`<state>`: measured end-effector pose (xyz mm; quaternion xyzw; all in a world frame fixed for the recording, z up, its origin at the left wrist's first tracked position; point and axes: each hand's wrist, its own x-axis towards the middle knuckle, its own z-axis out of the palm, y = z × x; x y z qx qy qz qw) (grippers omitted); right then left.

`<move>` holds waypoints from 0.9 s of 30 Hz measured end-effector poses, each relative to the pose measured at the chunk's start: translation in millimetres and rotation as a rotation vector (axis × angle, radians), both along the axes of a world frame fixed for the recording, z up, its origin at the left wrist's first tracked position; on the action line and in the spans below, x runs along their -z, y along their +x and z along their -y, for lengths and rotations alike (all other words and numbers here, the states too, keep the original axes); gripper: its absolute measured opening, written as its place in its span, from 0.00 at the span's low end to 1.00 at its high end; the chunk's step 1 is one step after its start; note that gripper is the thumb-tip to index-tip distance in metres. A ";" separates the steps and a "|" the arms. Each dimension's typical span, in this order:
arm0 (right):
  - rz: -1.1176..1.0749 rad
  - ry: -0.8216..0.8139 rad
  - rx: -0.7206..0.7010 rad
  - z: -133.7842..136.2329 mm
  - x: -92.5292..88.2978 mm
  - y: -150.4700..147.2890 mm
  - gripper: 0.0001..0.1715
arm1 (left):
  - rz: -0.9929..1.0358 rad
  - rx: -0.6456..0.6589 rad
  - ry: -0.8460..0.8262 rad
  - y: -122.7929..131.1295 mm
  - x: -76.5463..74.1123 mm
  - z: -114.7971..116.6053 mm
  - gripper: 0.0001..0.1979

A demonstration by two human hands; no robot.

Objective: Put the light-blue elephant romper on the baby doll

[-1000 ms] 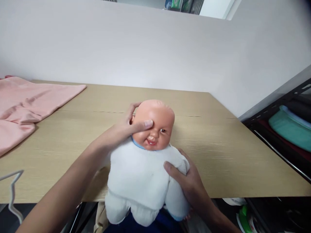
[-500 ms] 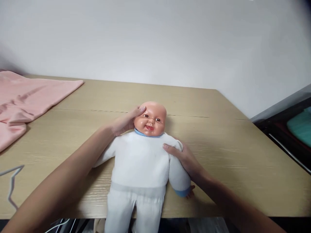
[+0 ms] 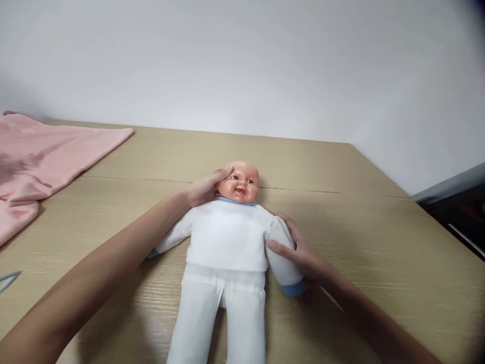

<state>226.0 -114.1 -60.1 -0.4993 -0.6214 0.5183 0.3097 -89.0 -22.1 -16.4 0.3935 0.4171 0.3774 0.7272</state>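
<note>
A baby doll (image 3: 229,237) in a white fleece top and white trousers lies face up, with blue trim at its neck and cuffs. My left hand (image 3: 208,188) cups the side of its head, thumb at the temple and the other fingers hidden behind. Around the doll's upper arm, on the right of the view, my right hand (image 3: 297,250) is curled with its thumb on the front of the sleeve. The doll's feet fall outside the picture.
Under the doll is a light wood-grain table (image 3: 379,242) with a seam across it. A pink cloth (image 3: 56,156) lies rumpled at the left. A white wall (image 3: 242,65) rises behind. Part of a grey looped object (image 3: 9,279) shows at the left edge, and something dark (image 3: 460,207) stands beyond the right edge.
The doll has shifted slightly away and to the right, with its legs now over the tabletop. My right hand has slid a little down its arm; my left hand stays at the head.
</note>
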 end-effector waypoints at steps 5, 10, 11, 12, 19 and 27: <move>0.272 0.220 -0.039 -4.1 -0.2 11.9 0.52 | 0.044 0.071 -0.033 3.2 7.1 -20.1 0.39; 0.439 0.378 -0.105 -4.8 -2.0 16.4 0.47 | 0.090 0.097 -0.056 1.6 13.8 -47.1 0.40; 0.458 0.410 -0.097 -4.7 -1.2 16.7 0.45 | 0.080 0.087 -0.059 1.1 14.6 -52.7 0.40; 0.473 0.439 -0.080 -4.4 -0.3 16.7 0.43 | 0.063 0.073 -0.059 0.8 15.2 -58.1 0.40; 0.501 0.447 0.046 -3.8 5.5 14.2 0.38 | -0.128 -0.009 0.007 2.3 16.1 -81.0 0.42; 0.481 0.535 0.144 -13.2 16.9 17.3 0.34 | -0.150 -0.044 0.104 5.5 10.7 -97.1 0.41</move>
